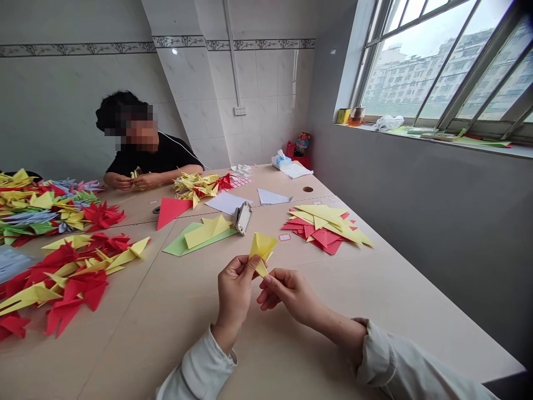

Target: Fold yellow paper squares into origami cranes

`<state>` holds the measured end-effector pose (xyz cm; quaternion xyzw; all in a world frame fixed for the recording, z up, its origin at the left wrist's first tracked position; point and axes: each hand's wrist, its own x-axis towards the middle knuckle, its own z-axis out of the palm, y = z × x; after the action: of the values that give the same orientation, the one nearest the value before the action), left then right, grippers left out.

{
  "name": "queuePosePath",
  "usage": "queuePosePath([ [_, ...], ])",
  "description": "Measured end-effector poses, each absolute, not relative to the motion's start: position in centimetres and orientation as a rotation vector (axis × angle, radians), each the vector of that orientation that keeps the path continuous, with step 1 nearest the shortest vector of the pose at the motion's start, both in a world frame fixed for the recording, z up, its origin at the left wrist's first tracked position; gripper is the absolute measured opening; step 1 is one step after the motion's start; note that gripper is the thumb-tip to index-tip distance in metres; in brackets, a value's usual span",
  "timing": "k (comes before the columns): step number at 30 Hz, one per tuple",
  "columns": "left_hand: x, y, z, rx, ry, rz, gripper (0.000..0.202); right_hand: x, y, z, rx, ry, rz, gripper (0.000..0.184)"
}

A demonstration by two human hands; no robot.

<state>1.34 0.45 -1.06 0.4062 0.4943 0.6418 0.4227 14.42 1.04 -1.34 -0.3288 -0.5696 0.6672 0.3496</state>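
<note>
Both my hands hold a small folded yellow paper piece (262,250) above the beige table (375,300). My left hand (234,294) pinches its lower left edge with thumb and fingers closed. My right hand (287,291) pinches the lower tip from the right. The paper's upper part stands open like a pointed cup. Both sleeves are white.
Folded red and yellow paper (327,228) lies ahead to the right, green and yellow sheets (200,236) and a small metal device (242,218) ahead. Piles of folded shapes (66,266) cover the left. A person in black (141,155) folds paper at the far side. A tissue box (281,161) stands behind.
</note>
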Motion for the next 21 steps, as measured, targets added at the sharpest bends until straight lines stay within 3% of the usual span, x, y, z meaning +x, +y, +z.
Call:
queuePosePath([
  [12, 1.0, 0.7, -1.2, 0.859, 1.191, 1.654, 0.022, 14.5, 1.1, -1.5, -0.857, -1.655, 1.621, 0.032],
  [21, 2.3, -0.2, -0.6, 1.146, 1.351, 1.581, 0.021, 14.2, 1.1, -1.5, -0.841, -1.395, 1.714, 0.041],
])
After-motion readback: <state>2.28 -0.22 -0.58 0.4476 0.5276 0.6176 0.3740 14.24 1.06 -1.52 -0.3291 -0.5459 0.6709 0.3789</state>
